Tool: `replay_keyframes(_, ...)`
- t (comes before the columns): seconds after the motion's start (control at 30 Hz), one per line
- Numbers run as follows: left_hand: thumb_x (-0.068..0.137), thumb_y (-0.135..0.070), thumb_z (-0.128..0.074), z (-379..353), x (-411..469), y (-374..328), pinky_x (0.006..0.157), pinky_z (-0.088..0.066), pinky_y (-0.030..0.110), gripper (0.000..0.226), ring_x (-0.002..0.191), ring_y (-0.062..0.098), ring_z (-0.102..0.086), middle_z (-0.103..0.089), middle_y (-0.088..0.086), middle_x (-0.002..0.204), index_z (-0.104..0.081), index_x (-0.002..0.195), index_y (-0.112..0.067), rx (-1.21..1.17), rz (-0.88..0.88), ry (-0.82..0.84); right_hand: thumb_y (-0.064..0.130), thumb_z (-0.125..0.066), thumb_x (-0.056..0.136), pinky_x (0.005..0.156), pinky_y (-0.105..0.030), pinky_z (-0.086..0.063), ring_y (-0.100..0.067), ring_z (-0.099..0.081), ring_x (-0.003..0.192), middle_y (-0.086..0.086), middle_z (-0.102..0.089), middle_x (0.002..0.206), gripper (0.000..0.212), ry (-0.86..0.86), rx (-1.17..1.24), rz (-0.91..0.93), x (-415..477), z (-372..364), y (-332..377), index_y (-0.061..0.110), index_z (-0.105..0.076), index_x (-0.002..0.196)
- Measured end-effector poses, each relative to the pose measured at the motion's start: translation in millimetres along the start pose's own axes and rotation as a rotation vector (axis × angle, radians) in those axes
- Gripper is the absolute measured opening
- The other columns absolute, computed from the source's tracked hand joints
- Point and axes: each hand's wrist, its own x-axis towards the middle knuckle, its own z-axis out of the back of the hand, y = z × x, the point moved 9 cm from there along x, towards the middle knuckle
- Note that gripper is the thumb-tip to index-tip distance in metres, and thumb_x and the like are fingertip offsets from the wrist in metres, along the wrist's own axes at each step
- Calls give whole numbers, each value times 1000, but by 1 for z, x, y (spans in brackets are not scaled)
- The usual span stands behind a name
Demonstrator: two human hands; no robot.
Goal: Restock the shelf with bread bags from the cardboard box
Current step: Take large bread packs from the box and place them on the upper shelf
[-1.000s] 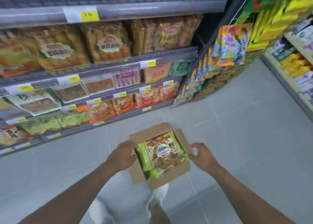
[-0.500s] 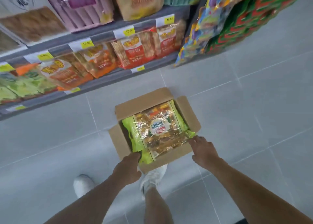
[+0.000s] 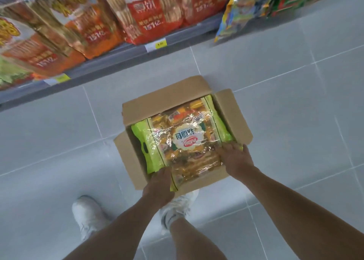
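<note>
An open cardboard box (image 3: 232,110) stands on the grey tiled floor in front of the shelf. A green-edged clear bread bag (image 3: 183,139) with a white and red label lies on top inside it. My left hand (image 3: 158,183) grips the bag's near left corner at the box's front wall. My right hand (image 3: 235,157) grips the bag's near right edge, fingers curled over the green trim. What lies under the bag is hidden.
The bottom shelf (image 3: 122,57) runs along the top, packed with orange and red snack bags (image 3: 145,13) and yellow price tags. Hanging colourful packets (image 3: 244,6) are at the upper right. My two white shoes (image 3: 88,214) stand just behind the box.
The view has dropped closer to the box. Both hands have moved from the box's front rim onto the top bread bag and taken hold of its near edge.
</note>
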Motion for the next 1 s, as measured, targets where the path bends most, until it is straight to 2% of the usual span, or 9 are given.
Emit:
replay_keyframes(0.13,78,-25,-76,-11,9,-5,111,-41,42,98,144,29,-32,-21,1,163,-16,156,-24,-13,-31,66,14,-58,90,114,-63,-22,-20,-28,145,14,-35,154,70,-74,33,31,7,-2,-1,48,-34,146)
replay_keyframes(0.2,86,-15,-68,-13,11,-5,114,-39,43,89,146,30,-31,-17,1,166,-16,157,-25,-39,-21,66,20,-56,95,112,-64,-22,-19,-31,144,16,-37,153,63,-83,37,21,7,-1,-2,50,-35,145)
replay_keyframes(0.3,89,4,-47,-4,8,-7,106,-46,43,75,134,29,-47,-34,1,158,-25,153,-26,-106,-16,-16,19,-50,97,112,-62,-25,-19,-31,145,17,-40,153,60,-76,69,2,5,5,-2,48,-35,147)
replay_keyframes(0.37,89,6,-45,2,3,-10,104,-47,41,73,132,30,-50,-38,2,155,-27,153,-23,-97,-28,-34,18,-49,98,112,-61,-27,-19,-32,145,16,-43,151,60,-73,79,-7,2,11,-3,49,-32,147)
replay_keyframes(0.57,91,6,-44,19,-23,-16,106,-45,40,79,139,30,-45,-34,2,160,-18,159,-24,-104,-44,-14,18,-50,99,112,-59,-29,-19,-32,146,17,-41,153,61,-55,82,-32,-21,29,0,51,-32,147)
replay_keyframes(0.7,95,0,-42,34,-51,-17,103,-45,40,68,134,32,-49,-37,1,158,-26,156,-24,-95,-51,-20,13,-51,97,111,-59,-30,-19,-33,144,13,-45,151,62,-55,45,-59,-48,46,5,42,-33,149)
replay_keyframes(0.83,94,-4,-49,51,-86,-17,96,-49,39,63,127,31,-55,-43,-1,153,-33,150,-28,-100,-53,-21,14,-51,97,113,-59,-28,-20,-36,142,9,-48,148,61,-36,15,-72,-83,73,13,42,-34,149)
replay_keyframes(0.9,94,-8,-53,63,-105,-19,96,-50,39,64,127,30,-57,-46,-1,152,-33,149,-31,-102,-71,-24,10,-51,95,113,-59,-29,-21,-40,138,7,-52,142,62,-22,12,-87,-103,88,17,42,-37,146)
replay_keyframes(1.0,92,-10,-53,87,-138,-19,98,-50,41,64,127,31,-56,-50,2,149,-33,148,-35,-100,-78,-22,8,-50,92,111,-59,-32,-22,-46,131,5,-58,133,52,-20,32,-117,-136,110,25,40,-50,134)
